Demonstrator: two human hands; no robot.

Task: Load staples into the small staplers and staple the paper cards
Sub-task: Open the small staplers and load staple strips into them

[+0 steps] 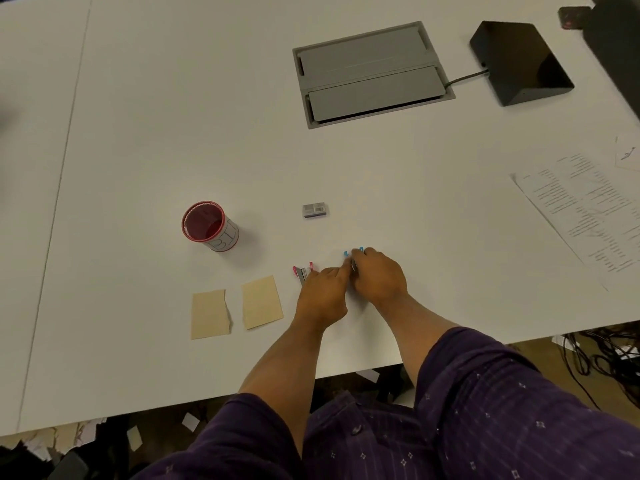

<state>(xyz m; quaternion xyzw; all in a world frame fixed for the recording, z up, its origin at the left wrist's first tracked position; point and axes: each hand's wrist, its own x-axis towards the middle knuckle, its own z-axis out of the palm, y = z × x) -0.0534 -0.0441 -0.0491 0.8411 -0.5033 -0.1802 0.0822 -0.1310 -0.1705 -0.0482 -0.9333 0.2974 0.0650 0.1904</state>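
While both bare hands work near the front edge of a white table [173,133], a red-rimmed cylindrical cup [210,226] stands open at the left. Nearer the edge lie two tan paper cards, the torn-edged card [210,314] and, just beside it, the rectangular card [261,302], both flat and untouched. To their right a small pink stapler [302,271] lies opened on the table, its metal channel showing, partly under the left hand [323,295], whose fingers are curled and reach toward the right hand. Beyond the hands, well apart, sits a small grey staple box [315,210]. The right hand [377,277] covers a small blue stapler [353,253] (only its blue tips show), fingers curled round it; the fingertips of both hands meet there, though what they pinch cannot be told. At far right rest printed paper sheets [585,216]; farther back sit a grey cable hatch [370,74] and a black wedge-shaped device [519,62].
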